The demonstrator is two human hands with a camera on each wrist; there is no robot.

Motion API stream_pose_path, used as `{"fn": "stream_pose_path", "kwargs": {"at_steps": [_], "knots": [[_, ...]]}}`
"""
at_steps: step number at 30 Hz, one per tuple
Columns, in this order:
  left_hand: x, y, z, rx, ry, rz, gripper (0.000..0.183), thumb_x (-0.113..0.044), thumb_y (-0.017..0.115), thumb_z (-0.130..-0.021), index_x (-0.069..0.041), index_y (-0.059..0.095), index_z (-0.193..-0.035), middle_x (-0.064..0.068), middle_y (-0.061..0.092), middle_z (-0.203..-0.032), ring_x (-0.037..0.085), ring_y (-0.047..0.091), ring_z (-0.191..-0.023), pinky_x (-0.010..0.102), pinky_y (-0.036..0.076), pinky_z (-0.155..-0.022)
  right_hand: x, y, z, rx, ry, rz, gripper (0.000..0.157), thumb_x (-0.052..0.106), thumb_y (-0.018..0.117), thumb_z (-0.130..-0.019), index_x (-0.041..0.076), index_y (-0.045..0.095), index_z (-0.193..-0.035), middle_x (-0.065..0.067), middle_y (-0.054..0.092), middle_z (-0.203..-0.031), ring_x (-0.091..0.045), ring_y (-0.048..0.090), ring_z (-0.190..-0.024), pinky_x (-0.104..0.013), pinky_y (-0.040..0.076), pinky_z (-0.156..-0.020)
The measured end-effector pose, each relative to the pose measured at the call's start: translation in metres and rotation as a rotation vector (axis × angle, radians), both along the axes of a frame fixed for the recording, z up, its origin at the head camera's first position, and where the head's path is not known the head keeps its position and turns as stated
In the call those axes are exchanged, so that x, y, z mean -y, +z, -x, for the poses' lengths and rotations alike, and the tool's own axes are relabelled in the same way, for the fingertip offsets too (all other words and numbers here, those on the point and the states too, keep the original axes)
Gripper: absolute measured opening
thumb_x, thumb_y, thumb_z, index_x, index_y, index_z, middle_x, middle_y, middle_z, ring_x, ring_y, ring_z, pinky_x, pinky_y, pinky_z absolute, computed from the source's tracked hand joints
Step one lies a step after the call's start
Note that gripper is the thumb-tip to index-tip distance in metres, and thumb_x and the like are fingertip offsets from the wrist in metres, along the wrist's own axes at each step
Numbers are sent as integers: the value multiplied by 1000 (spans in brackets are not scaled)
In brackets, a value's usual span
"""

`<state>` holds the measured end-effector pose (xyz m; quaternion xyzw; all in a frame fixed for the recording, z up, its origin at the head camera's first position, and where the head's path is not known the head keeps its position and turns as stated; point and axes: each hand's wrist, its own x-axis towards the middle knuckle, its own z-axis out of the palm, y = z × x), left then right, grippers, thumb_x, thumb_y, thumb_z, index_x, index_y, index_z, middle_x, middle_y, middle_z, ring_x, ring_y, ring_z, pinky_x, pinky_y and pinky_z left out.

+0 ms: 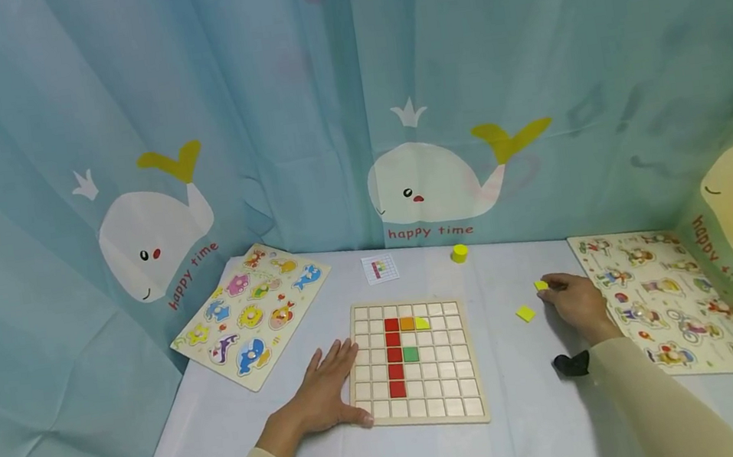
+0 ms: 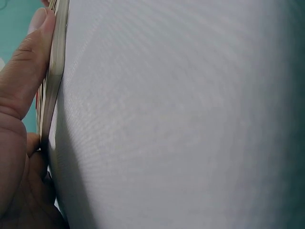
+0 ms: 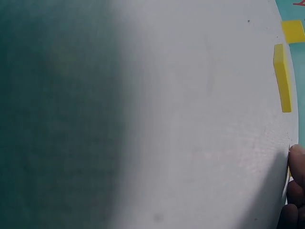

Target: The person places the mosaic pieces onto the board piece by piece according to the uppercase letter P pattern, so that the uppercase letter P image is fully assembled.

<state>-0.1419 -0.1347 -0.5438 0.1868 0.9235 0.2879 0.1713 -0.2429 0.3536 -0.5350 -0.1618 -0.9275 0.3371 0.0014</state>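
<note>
A wooden grid board (image 1: 455, 371) lies mid-table. Set in it are red tiles (image 1: 393, 355) in a column, an orange tile (image 1: 408, 323), a yellow tile with a rounded corner (image 1: 421, 324) and a green tile (image 1: 410, 355). My left hand (image 1: 324, 396) rests at the board's left edge, fingers spread and thumb at the near corner; the left wrist view shows the thumb (image 2: 29, 62) against the board's side (image 2: 56, 62). To the right, my right hand (image 1: 574, 305) pinches a small yellow tile (image 1: 541, 285) low over the table. Another yellow tile (image 1: 525, 313) lies beside it.
A pattern card (image 1: 380, 269) and a yellow cylinder (image 1: 459, 253) are behind the board. An animal puzzle (image 1: 253, 317) lies at the left, a puzzle of figures (image 1: 675, 304) at the right. A whale-print curtain (image 1: 296, 114) hangs behind the table.
</note>
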Motion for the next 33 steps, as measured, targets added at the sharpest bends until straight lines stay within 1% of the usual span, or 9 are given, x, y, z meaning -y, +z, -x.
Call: {"fn": "stream_pose_path", "kwargs": {"at_steps": [5,8,13,17,21,24,27,29,33], "knots": [[1,0,0,-6,-3,-10,134,-65,90,-68,-10,21,-169,7,15,-178,28,4,-166,52,-4,-135,1,2,1,30,5,-19,48,15,64,-103,-7,57,-144,-32,55,-148,-52,50,-138,-64,45,-112],[1,0,0,-12,-3,-16,134,-65,91,-68,-9,22,-169,8,15,-178,29,5,-166,53,-4,-135,1,2,2,37,13,-33,47,16,64,-103,-7,58,-143,-33,56,-146,-52,51,-137,-64,46,-112],[1,0,-1,-8,-1,-11,135,-65,90,-67,-10,22,-169,7,15,-178,28,5,-166,53,-4,-135,-1,1,1,15,23,-71,47,18,66,-101,-9,60,-139,-34,59,-140,-51,56,-128,-64,49,-105],[1,0,0,-3,0,-8,135,-66,90,-67,-11,21,-170,6,14,-178,27,4,-166,51,-4,-135,-3,0,-1,-3,12,-50,51,20,67,-100,-8,57,-142,-33,60,-136,-48,59,-120,-60,53,-98],[2,0,-1,-3,-2,-8,135,-65,91,-67,-11,21,-170,5,14,-178,27,4,-166,51,-5,-135,-5,2,-5,-30,4,-14,53,20,68,-99,-6,56,-144,-34,61,-135,-47,62,-117,-53,58,-88],[2,0,-1,-3,-2,0,135,-64,91,-68,-12,20,-170,4,14,-178,26,3,-166,51,-5,-135,-5,3,-9,-51,4,-11,51,19,68,-99,-5,58,-143,-35,63,-133,-47,65,-114,-43,59,-77],[2,0,-2,-1,1,5,134,-64,91,-68,-13,20,-170,3,13,-178,25,3,-166,50,-5,-135,-5,5,-14,-64,6,-6,49,17,67,-99,-5,59,-142,-34,64,-130,-44,67,-108,-32,55,-68],[1,0,-2,-1,2,-1,134,-64,92,-67,-12,21,-170,4,14,-178,26,4,-166,51,-5,-135,-4,6,-16,-70,8,4,48,16,67,-99,-5,59,-142,-33,65,-128,-40,67,-103,-27,52,-65],[1,0,-1,2,6,3,134,-64,92,-67,-12,22,-170,5,14,-178,27,4,-166,52,-4,-135,1,9,-21,-97,15,21,47,14,66,-100,-4,59,-143,-31,66,-126,-37,66,-102,-24,50,-64]]}}
